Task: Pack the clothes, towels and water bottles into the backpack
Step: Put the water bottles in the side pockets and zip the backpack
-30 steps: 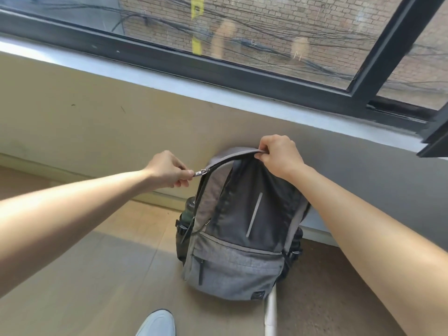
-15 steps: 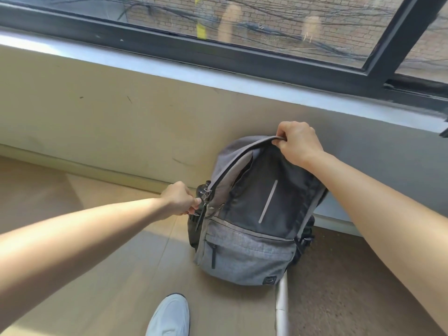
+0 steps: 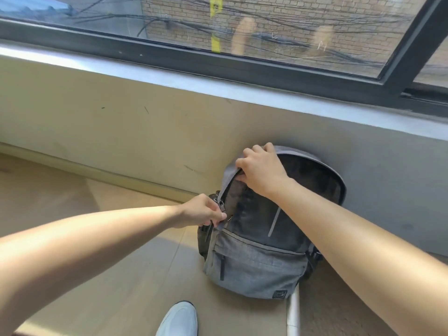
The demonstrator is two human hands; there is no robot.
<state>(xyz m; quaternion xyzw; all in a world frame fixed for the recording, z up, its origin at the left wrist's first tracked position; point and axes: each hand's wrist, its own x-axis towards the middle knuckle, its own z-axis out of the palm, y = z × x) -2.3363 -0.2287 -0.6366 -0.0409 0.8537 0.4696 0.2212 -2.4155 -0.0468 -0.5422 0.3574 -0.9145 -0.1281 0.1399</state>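
- The backpack [image 3: 261, 267] stood upright on the floor [image 3: 97, 263], with its back leaning against the wall [image 3: 121, 129] below the window sill [image 3: 169, 73].
- The backpack had a light grey lower pocket and a darker upper panel with a pale diagonal stripe.
- The left hand [image 3: 201, 213] was at the backpack's left side, about halfway up. Its thumb and curled fingers pinched the zipper pull [image 3: 221, 207] of the main compartment.
- The right hand [image 3: 261, 170] was at the upper left of the backpack. Its fingers were curled over the grey top edge next to the zipper track and gripped the fabric.
- Whether the zipper track between the two hands was joined or parted could not be told.
- The dark top of a water bottle [image 3: 213, 197] showed just behind the left hand. It sat in the backpack's left side pocket, and the hand hid most of it.
- A white shoe [image 3: 179, 318] rested on the floor in front of the backpack, near the bottom edge of the view.
- A white tube [image 3: 293, 314] lay on the floor and touched the backpack's lower right corner.
- The window [image 3: 291, 32] above the sill showed a brick wall and cables outside.
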